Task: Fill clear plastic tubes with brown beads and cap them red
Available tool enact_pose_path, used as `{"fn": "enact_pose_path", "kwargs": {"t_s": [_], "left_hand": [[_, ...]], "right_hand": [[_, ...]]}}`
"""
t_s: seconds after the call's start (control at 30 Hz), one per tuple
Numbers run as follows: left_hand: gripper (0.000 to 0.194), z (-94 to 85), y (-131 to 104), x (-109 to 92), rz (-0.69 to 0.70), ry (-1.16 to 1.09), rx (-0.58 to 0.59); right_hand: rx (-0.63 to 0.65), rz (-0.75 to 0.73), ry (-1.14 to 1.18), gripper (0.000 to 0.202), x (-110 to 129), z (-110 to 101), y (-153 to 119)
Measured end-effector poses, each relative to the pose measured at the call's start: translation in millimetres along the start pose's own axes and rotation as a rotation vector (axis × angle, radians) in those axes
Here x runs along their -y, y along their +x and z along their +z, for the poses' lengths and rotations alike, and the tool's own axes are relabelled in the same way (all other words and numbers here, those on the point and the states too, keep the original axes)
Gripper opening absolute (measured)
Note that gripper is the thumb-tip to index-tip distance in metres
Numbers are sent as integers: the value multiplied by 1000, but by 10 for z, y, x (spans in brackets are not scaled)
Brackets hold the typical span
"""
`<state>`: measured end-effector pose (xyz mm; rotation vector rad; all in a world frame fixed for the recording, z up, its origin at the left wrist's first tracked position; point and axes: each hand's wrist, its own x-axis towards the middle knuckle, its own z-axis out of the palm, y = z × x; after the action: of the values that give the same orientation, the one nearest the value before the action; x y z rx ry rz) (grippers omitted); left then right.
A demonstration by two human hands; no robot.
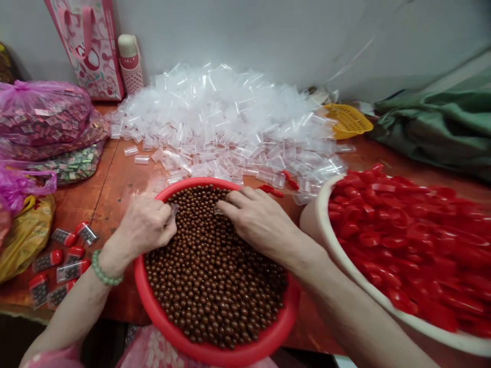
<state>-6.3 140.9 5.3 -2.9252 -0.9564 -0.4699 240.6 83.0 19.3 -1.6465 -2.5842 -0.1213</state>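
Note:
A red basin [140, 286] full of small shiny brown balls [215, 286] is right in front of me. My left hand [148, 222] is closed over its left rim, and the edge of a clear plastic tube [173, 212] shows between the fingers. Reaching in from the right, my right hand [259, 220] has its fingers bent down at the balls. A bit of clear plastic [218, 208] shows at its fingertips, mostly hidden by them.
Behind the basin is a heap of clear tubes [222, 117]. Red caps [406, 230] fill a white-rimmed tub [326, 204] at right. Several filled, red-capped tubes [72, 268] lie at left near stuffed bags [46, 112]. A yellow basket [347, 120] and a bottle [131, 66] stand farther back.

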Motion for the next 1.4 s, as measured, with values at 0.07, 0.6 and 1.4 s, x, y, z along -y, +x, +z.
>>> {"fn": "enact_pose_path", "kwargs": {"t_s": [0.07, 0.6, 1.4], "left_hand": [[16, -19, -34, -132, 61, 114, 135], [23, 122, -180, -421, 120, -33, 384], [14, 201, 116, -171, -108, -1225, 467]], "right_hand": [[70, -51, -156, 18, 81, 74, 105], [314, -413, 639, 39, 105, 626, 162], [212, 178, 1321, 18, -34, 131, -215]]}}
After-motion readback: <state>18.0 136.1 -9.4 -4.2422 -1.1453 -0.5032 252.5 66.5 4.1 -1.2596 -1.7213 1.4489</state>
